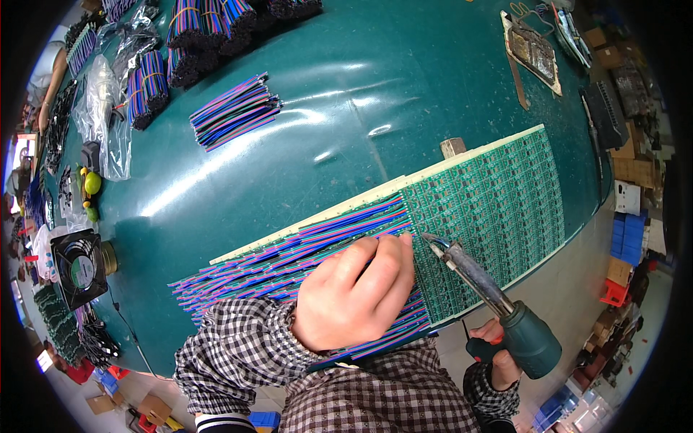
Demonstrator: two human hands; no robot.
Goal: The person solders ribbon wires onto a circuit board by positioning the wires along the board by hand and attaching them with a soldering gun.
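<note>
A panel of small green circuit boards (491, 202) lies slanted across the table near me. Rows of thin blue, red and black wires (310, 242) run leftward from the boards. My left hand (354, 296) rests over these wires, its fingers closed in a pinch at their ends by the boards. The palm side and part of the pinch are hidden. My right hand (499, 357) grips a green soldering gun (530, 339) by its handle, below the panel's near edge. Its metal barrel slants up and left, with the tip over the boards close to my left fingertips.
A loose wire bundle (234, 112) lies farther back, and tied bundles (209, 29) are piled at the far left. A small fan (79, 268) stands at the left edge. A metal block (453, 148) touches the panel's far edge. A dirty tray (532, 54) sits far right.
</note>
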